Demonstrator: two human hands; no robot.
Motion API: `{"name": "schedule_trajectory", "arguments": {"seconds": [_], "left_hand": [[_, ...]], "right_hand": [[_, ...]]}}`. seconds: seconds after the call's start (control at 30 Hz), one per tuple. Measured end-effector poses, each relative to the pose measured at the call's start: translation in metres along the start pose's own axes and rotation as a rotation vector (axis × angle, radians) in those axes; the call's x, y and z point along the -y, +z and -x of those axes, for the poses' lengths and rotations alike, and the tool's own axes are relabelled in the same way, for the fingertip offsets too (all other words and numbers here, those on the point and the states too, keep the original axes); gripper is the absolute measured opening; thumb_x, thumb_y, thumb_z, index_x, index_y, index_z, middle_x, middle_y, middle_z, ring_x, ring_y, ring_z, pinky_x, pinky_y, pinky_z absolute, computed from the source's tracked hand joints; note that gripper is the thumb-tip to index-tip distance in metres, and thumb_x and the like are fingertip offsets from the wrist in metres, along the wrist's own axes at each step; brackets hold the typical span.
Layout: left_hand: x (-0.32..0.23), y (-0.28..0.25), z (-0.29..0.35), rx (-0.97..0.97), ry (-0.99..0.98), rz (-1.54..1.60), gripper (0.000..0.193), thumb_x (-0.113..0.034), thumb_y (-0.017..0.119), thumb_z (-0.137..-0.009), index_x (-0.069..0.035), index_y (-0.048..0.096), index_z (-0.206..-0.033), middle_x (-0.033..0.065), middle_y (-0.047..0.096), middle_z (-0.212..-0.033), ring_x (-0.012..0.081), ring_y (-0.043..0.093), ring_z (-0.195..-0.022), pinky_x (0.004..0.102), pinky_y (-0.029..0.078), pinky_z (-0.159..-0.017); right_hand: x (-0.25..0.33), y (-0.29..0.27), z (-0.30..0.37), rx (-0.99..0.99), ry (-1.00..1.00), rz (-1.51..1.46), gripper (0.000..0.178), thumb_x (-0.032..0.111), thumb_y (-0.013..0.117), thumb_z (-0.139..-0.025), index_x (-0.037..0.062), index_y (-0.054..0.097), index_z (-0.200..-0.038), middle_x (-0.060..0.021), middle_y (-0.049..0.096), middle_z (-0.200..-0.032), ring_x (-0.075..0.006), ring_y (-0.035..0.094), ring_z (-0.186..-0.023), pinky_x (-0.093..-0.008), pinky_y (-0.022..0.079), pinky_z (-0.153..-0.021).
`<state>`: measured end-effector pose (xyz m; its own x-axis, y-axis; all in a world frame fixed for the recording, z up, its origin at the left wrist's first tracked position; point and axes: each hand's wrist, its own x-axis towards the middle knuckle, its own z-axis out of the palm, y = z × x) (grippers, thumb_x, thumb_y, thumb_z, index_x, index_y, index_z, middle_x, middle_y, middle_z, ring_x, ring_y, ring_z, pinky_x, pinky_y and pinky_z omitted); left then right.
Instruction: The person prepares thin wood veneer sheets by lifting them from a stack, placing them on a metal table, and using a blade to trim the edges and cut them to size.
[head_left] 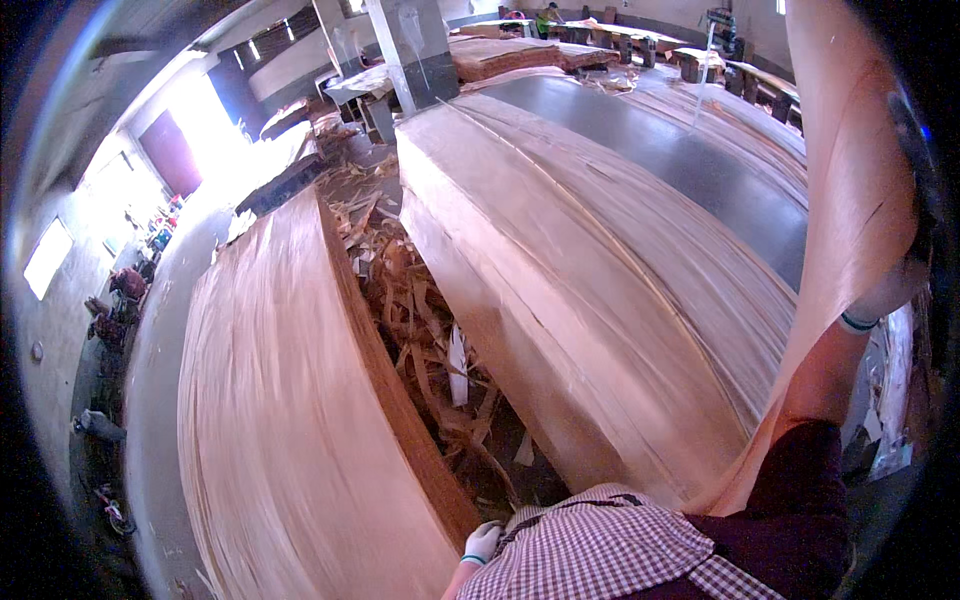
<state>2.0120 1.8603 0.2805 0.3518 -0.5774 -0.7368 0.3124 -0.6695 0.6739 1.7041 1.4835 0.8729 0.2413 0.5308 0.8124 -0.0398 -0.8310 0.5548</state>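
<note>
Veneer sheet (850,190), long axis steeply upward, in right hand (889,288); left hand (483,541): grip unclear.

- The upper end of the raised veneer sheet (850,180) is cut off by the top edge.
- The fingers of the right grip (890,292) are lost in the dark, blurred rim.
- Whether the left grip (483,541) touches the left veneer stack (290,400) cannot be told; the lower edge cuts off that stack's near end.
- A person (548,18) in the far background is too small to make out.
- Items (127,283) along the left wall (48,325) are blurred.
</note>
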Motion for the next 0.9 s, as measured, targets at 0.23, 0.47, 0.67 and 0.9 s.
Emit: {"name": "schedule_trajectory", "arguments": {"seconds": [0.23, 0.47, 0.67, 0.9], "left_hand": [[-0.073, -0.058, -0.099, -0.169, 0.011, 0.062, 0.031, -0.017, 0.054, -0.090, 0.001, 0.060, -0.114, 0.0100, 0.067, -0.098, 0.0178, 0.063, -0.085, 0.0281, 0.050, -0.078], [-0.172, -0.133, -0.242, -0.094, 0.041, -0.101, 0.035, -0.019, 0.055, -0.089, 0.001, 0.058, -0.118, 0.0119, 0.067, -0.101, 0.0180, 0.062, -0.093, 0.0294, 0.048, -0.084], [-0.321, -0.212, -0.308, -0.178, 0.271, -0.340, 0.032, -0.021, 0.057, -0.088, -0.002, 0.062, -0.114, 0.0103, 0.067, -0.104, 0.0173, 0.063, -0.094, 0.0282, 0.048, -0.085], [-0.447, -0.215, -0.385, -0.051, 0.283, -0.126, 0.030, -0.016, 0.054, -0.091, 0.000, 0.060, -0.116, 0.0083, 0.067, -0.103, 0.0163, 0.062, -0.094, 0.0261, 0.048, -0.083]], "right_hand": [[-0.067, 0.102, 0.057, -0.347, 0.528, -0.867, 0.030, 0.016, 0.054, -0.089, -0.0053, 0.057, -0.110, -0.0198, 0.061, -0.111, -0.0279, 0.055, -0.111, -0.0418, 0.034, -0.106], [-0.123, 0.247, 0.060, -0.340, 0.499, -0.786, 0.028, 0.014, 0.054, -0.088, -0.0051, 0.057, -0.109, -0.0194, 0.060, -0.110, -0.0283, 0.055, -0.109, -0.0419, 0.034, -0.105], [-0.176, 0.363, 0.065, -0.390, 0.478, -0.741, 0.027, 0.012, 0.055, -0.087, -0.0049, 0.056, -0.108, -0.0191, 0.059, -0.109, -0.0286, 0.056, -0.107, -0.0420, 0.035, -0.103], [-0.244, 0.499, 0.101, -0.448, 0.431, -0.690, 0.026, 0.009, 0.055, -0.086, -0.0046, 0.056, -0.107, -0.0187, 0.059, -0.108, -0.0290, 0.056, -0.105, -0.0421, 0.036, -0.102]]}}
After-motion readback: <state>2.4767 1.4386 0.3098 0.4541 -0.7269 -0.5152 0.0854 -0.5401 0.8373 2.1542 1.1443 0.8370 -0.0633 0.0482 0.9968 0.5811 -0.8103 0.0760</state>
